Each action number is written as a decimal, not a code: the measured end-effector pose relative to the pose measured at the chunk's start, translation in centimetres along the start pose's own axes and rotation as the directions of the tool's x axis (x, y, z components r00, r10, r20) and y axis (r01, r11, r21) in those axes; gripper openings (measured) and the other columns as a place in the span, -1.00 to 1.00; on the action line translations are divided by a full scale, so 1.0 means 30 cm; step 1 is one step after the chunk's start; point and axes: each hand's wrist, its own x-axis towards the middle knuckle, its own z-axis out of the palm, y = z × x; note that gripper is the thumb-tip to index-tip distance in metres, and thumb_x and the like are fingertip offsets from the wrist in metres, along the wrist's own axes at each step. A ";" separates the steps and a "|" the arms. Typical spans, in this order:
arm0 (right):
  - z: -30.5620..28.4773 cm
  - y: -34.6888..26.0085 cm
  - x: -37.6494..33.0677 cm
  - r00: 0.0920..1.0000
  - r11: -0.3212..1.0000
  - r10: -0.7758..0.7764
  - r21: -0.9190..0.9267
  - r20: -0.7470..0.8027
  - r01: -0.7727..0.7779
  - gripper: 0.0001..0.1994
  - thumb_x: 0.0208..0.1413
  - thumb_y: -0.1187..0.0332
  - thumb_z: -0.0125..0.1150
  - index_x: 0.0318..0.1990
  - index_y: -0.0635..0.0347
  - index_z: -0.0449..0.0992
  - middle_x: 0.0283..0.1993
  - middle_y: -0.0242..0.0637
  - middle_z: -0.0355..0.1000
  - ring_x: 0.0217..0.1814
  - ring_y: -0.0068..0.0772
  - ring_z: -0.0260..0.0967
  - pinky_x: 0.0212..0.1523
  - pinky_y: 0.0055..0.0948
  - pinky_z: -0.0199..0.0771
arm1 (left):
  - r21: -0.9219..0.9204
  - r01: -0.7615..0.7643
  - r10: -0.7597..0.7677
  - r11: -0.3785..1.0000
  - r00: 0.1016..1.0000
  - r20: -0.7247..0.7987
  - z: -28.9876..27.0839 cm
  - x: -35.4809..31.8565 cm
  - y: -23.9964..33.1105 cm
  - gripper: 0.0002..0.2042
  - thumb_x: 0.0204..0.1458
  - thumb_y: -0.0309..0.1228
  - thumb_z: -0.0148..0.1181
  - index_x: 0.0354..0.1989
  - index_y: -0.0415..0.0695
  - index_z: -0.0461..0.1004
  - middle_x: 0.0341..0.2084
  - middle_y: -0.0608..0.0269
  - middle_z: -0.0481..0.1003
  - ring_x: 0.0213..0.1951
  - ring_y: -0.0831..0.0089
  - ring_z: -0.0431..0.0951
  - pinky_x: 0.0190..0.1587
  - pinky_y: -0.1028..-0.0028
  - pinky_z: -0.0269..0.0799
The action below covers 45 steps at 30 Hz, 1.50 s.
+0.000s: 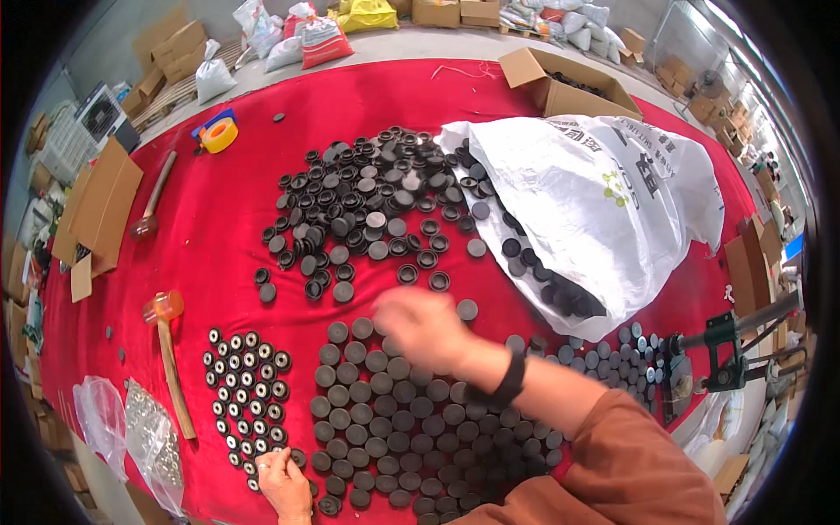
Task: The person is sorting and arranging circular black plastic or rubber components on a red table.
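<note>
My left hand [284,484] rests at the near edge, fingers drawn together beside a cluster of black round caps with silver metal rings [247,376]; what the fingers hold, if anything, is hidden. Smeared by motion, my right hand [418,325] hovers over the far edge of closely set, flat black discs [385,429], so its fingers cannot be made out. Beyond it spreads a loose heap of black caps [350,206], some turned hollow side up. More caps spill from the mouth of a white woven sack [604,192] on the right.
Left on the red cloth lie an orange-headed mallet [164,311], another hammer [155,194] and yellow tape [219,136]. A clear bag of small metal pieces [153,437] is near left. An open carton [577,92] stands far right; a metal-armed fixture [724,352] juts in at right.
</note>
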 end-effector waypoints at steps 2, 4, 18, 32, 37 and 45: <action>-0.194 0.151 0.115 0.952 0.978 0.176 -0.065 -0.252 -0.198 -0.76 0.07 0.30 -0.03 -0.28 0.24 0.51 -0.30 -0.03 0.47 -0.22 -0.08 0.46 -0.21 -0.23 0.43 | 0.103 -0.093 0.092 0.990 0.996 0.014 -0.020 0.015 0.044 -0.91 -0.16 -0.63 0.10 -0.44 -0.27 0.51 -0.51 0.10 0.45 -0.40 0.23 0.45 -0.32 0.38 0.36; -0.385 0.343 0.196 0.846 0.887 0.268 -0.225 -0.460 -0.403 -0.73 0.08 0.25 -0.08 -0.26 0.21 0.50 -0.37 0.05 0.45 -0.22 0.07 0.41 -0.21 -0.14 0.38 | 0.196 -0.188 0.185 0.963 0.982 0.035 -0.006 0.051 0.079 -0.91 -0.15 -0.60 0.12 -0.44 -0.26 0.51 -0.51 0.10 0.45 -0.40 0.22 0.46 -0.32 0.37 0.36; -0.486 0.399 0.492 0.995 0.359 0.100 -0.932 -0.002 -0.038 -0.73 -0.04 0.20 0.20 -0.31 0.24 0.48 -0.20 -0.11 0.35 -0.08 -0.08 0.34 -0.11 -0.21 0.39 | -0.090 -0.318 0.312 0.944 0.947 -0.070 0.281 0.327 0.146 -0.92 -0.03 -0.50 0.07 -0.45 -0.24 0.46 -0.56 0.12 0.42 -0.48 0.20 0.45 -0.43 0.33 0.36; -0.882 0.534 0.659 0.880 0.425 -0.326 -0.885 -0.347 -0.191 -0.76 0.14 0.31 -0.06 -0.19 0.35 0.26 -0.28 0.16 0.41 -0.17 0.19 0.36 -0.09 -0.07 0.32 | -0.431 -0.294 0.304 0.853 0.951 -0.046 0.277 0.326 0.102 -0.81 -0.07 -0.34 0.12 -0.49 -0.24 0.48 -0.61 0.19 0.41 -0.53 0.37 0.39 -0.48 0.46 0.29; -0.887 0.611 0.697 0.955 0.612 0.037 -0.748 -0.296 -0.255 -0.70 0.13 0.23 -0.05 -0.18 0.33 0.35 -0.19 0.20 0.39 -0.02 0.10 0.32 -0.02 -0.10 0.26 | -0.381 -0.350 0.354 0.856 0.933 -0.062 0.284 0.327 0.093 -0.74 -0.04 -0.23 0.16 -0.48 -0.21 0.47 -0.61 0.25 0.38 -0.59 0.46 0.35 -0.57 0.53 0.22; -0.741 0.590 0.788 0.973 0.823 0.230 -0.527 -0.028 -0.210 -0.65 0.08 0.16 -0.03 -0.12 0.23 0.44 -0.11 0.07 0.40 -0.01 0.04 0.32 0.01 -0.22 0.26 | -0.357 -0.300 0.324 0.885 0.946 0.008 0.282 0.331 0.102 -0.72 -0.09 -0.19 0.23 -0.46 -0.19 0.46 -0.58 0.29 0.35 -0.63 0.57 0.32 -0.64 0.63 0.18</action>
